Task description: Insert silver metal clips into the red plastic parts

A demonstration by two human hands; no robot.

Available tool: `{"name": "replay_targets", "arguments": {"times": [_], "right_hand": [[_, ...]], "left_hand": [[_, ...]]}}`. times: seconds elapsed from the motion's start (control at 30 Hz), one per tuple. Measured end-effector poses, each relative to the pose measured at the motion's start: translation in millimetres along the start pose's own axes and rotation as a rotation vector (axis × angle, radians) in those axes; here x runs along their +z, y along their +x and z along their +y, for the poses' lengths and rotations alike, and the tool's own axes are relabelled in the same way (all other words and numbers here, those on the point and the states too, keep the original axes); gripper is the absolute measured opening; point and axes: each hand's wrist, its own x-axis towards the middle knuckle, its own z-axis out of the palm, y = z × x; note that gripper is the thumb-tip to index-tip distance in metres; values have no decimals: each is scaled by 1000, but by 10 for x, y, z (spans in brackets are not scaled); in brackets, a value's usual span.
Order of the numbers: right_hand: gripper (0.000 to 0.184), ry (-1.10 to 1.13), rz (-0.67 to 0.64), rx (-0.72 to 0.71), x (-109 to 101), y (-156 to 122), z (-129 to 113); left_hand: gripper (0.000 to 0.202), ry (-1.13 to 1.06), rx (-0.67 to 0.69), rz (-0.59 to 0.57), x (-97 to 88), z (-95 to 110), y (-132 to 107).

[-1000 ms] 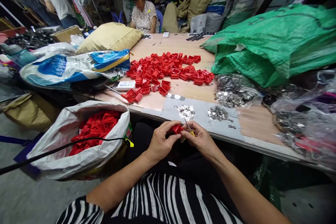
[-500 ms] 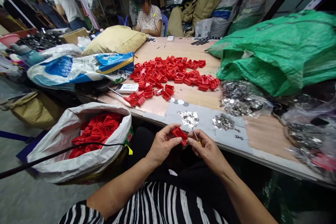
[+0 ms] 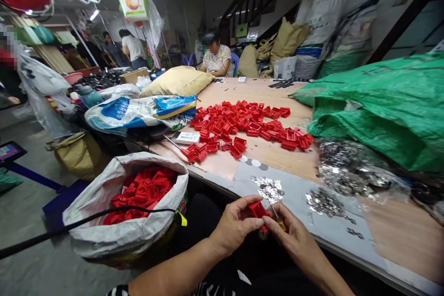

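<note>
My left hand [image 3: 229, 227] is closed around a small red plastic box-shaped part [image 3: 257, 209], with fingers on top and the thumb at its near side. My right hand [image 3: 296, 227] is closed too, holding a thin metal-shafted tool with a yellow handle [image 3: 282, 225]. Its thumb and fingertips meet the right end of the red part; whether they pinch a small piece there is hidden. Just beyond both hands, a pile of shiny flat metal pieces [image 3: 268, 188] lies on a grey sheet [image 3: 294, 182], with a second, darker metal pile [image 3: 328, 203] to its right.
Many red parts [image 3: 243, 122] are heaped on the table [image 3: 298, 162]. A white sack [image 3: 83, 222] of red parts stands at left, a black cable [image 3: 104, 212] crossing it. Green sacking [image 3: 378, 106] and bagged metal pieces [image 3: 350, 166] lie right. Another person [image 3: 218, 58] sits opposite.
The view has tilted up and swung left, so the scene sits lower and farther right. Both hands stay together at the table edge, and the red part has turned slightly between them.
</note>
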Motion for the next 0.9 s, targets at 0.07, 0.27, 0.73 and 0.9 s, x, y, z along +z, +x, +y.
{"name": "replay_targets", "arguments": {"times": [0.07,0.27,0.73,0.9], "right_hand": [[39,-50,15,-15,-4,32,14],[38,-126,15,-43,-24,162,78],[33,-537,155,-164,-29,309,139],[25,-591,127,-161,-21,327,115]], "left_hand": [[50,-10,2,-7,-8,-4,24],[45,13,51,-47,-100,8,121],[40,827,337,70,-456,42,545],[41,988,371,11,-519,17,607]]}}
